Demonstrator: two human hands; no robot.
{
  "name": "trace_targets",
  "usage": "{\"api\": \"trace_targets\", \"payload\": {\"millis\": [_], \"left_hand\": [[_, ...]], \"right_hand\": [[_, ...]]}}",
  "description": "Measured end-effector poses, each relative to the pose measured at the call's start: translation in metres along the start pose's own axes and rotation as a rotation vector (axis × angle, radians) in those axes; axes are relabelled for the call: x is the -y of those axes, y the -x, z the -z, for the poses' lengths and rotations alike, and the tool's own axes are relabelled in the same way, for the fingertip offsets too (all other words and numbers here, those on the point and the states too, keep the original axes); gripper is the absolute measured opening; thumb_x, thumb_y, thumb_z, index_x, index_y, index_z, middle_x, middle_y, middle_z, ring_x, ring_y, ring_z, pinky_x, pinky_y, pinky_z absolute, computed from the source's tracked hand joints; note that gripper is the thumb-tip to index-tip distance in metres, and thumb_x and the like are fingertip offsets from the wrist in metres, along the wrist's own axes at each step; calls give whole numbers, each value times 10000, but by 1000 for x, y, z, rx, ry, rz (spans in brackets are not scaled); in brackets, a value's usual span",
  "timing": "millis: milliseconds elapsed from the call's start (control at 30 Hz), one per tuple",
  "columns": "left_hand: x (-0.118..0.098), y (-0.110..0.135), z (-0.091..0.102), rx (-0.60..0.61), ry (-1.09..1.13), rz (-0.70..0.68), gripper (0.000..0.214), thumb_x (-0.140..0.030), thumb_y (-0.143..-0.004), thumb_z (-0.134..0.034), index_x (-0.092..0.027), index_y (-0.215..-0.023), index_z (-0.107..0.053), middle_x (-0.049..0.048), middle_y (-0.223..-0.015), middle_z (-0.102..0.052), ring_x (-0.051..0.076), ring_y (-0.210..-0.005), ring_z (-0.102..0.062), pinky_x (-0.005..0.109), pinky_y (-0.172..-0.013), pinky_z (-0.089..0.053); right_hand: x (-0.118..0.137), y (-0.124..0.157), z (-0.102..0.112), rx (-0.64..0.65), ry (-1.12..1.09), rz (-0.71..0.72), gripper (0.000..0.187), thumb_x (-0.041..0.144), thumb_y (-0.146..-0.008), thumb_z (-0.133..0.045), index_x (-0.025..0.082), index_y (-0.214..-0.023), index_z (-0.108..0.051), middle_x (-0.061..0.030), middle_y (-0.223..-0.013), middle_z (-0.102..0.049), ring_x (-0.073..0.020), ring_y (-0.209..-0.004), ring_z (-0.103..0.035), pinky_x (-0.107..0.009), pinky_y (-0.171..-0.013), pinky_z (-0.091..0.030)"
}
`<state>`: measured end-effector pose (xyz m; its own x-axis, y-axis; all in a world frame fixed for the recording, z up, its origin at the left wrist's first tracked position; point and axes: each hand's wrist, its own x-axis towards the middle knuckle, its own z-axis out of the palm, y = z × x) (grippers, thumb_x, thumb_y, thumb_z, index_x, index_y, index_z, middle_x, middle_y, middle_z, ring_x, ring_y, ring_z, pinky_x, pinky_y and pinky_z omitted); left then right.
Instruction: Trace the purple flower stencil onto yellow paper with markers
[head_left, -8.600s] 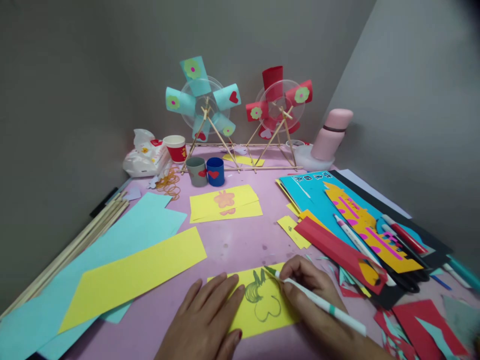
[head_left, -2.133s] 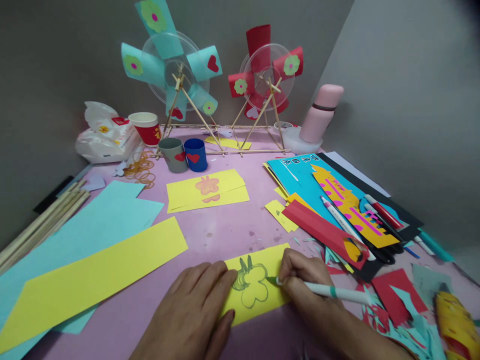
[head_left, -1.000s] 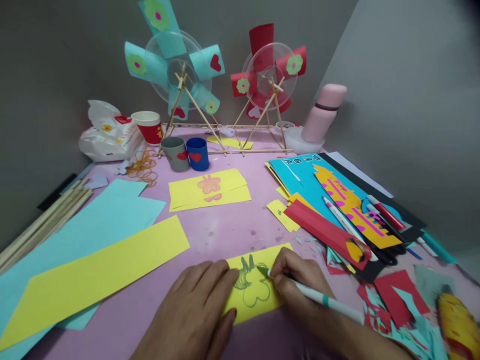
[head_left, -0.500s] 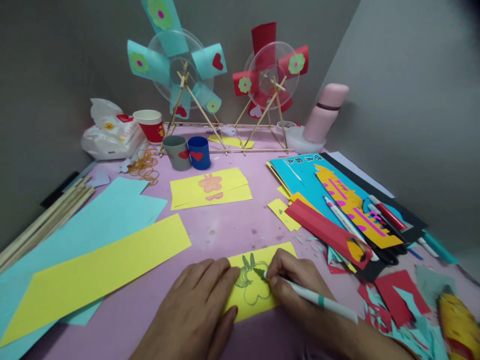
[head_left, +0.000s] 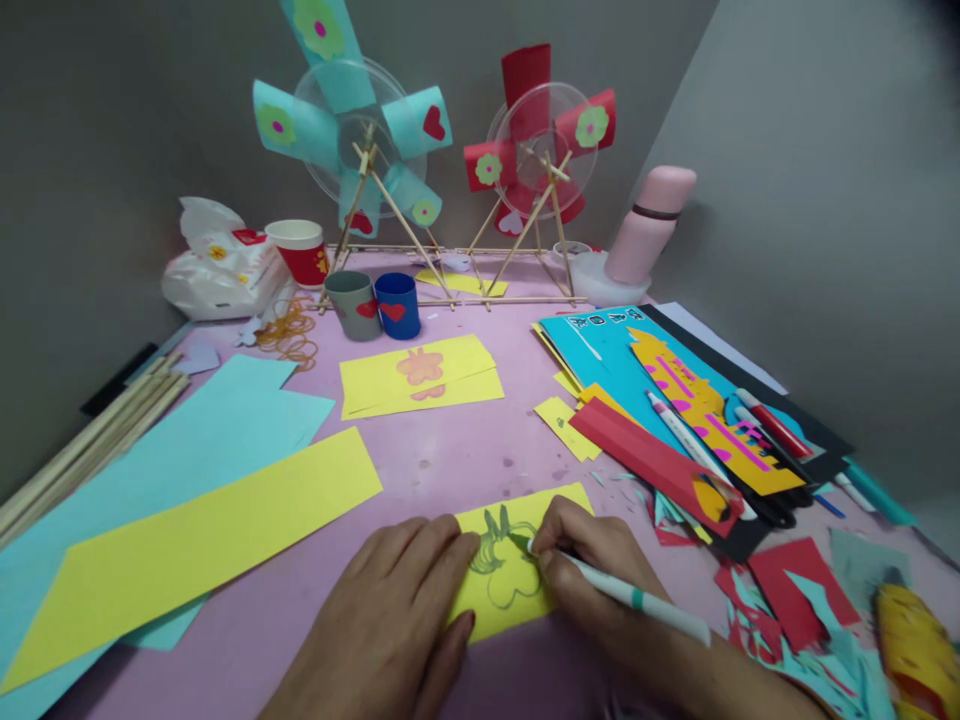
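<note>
A small yellow paper (head_left: 480, 625) lies on the pink table in front of me, bearing a green flower outline partly coloured in. My left hand (head_left: 397, 590) rests flat with its fingertips on the paper's left edge, holding nothing. Pinched in my right hand (head_left: 585, 565) is a white marker (head_left: 622, 590) with a green band, its green tip touching the upper middle of the drawing. Beyond my hands lie yellow papers (head_left: 375, 395) with orange flower shapes. A long yellow strip (head_left: 202, 540) is at the left, on top of light blue sheets (head_left: 247, 400).
At the back stand a light blue pinwheel (head_left: 360, 160) and a red pinwheel (head_left: 532, 150) on stick frames. Two small cups (head_left: 397, 308), a paper cup (head_left: 300, 255) and a pink bottle (head_left: 651, 225) stand there too. Stacked papers (head_left: 570, 345), markers and paper scraps (head_left: 802, 600) cover the right.
The marker's tip has shifted very slightly within the drawing, and its rear end has moved a little left. My left hand and the paper have stayed in place.
</note>
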<state>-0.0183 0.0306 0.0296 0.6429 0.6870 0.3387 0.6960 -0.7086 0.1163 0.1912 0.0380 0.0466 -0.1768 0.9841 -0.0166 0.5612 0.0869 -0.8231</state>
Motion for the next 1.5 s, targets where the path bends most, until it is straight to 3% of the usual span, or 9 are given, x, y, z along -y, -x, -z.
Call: {"api": "trace_targets", "payload": {"millis": [767,1500], "left_hand": [[0,-2,2,3,-35,-38,360,-201,-846,-513,-145,-1200,-546,83,-1140,-629,239,-989,-571,367,-825,-488],[0,0,1,-7,-12,-14,355,-208,-842,-510,-180,-1193,-552,64,-1144,-627,233,-991,-578,351,-835,-473]], "right_hand": [[-8,3,0,-78,-136,-38,68,204,-645,-353,229,-633,-415,82,-449,-328,-109,-405,-324,-222,-410,-224],[-18,6,1,-97,-138,-31,88,147,-635,-376,226,-616,-410,75,-460,-340,-107,-421,-338,-212,-404,-232]]}}
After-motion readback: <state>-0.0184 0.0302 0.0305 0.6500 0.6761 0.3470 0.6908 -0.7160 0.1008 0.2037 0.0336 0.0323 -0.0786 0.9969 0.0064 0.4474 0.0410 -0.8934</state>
